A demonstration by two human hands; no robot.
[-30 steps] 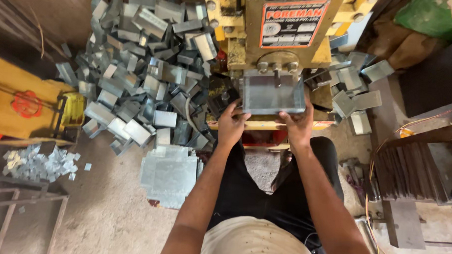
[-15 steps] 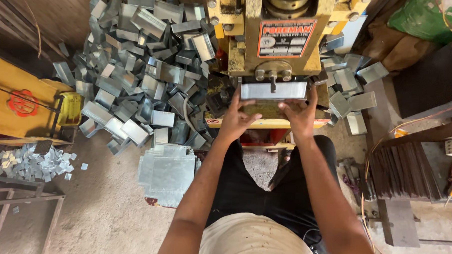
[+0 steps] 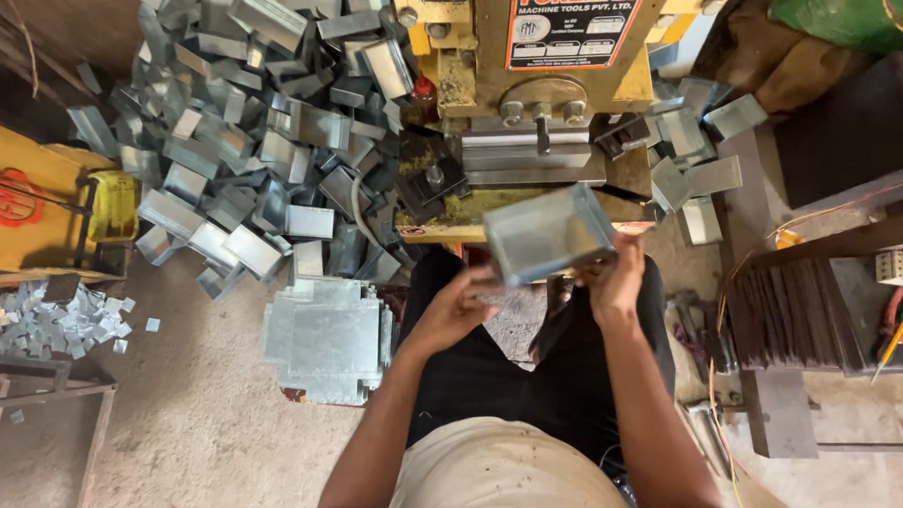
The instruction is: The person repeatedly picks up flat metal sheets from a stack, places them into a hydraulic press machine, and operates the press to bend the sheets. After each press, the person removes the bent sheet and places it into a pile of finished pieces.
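Workshop floor [image 3: 195, 445] carries a heap of bent metal pieces [image 3: 246, 127] left of the yellow press [image 3: 537, 97]. Right hand [image 3: 616, 280] grips the folded sheet-metal box [image 3: 547, 232] at its right edge, in front of the press. Left hand [image 3: 460, 304] touches the box's lower left corner, fingers loosely curled. Flat blanks [image 3: 328, 340] lie stacked nearby.

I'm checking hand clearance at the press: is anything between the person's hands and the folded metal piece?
Nothing visible. The right hand grips the folded metal box at its right end, and the left hand sits at its lower left corner, just in front of the press die.
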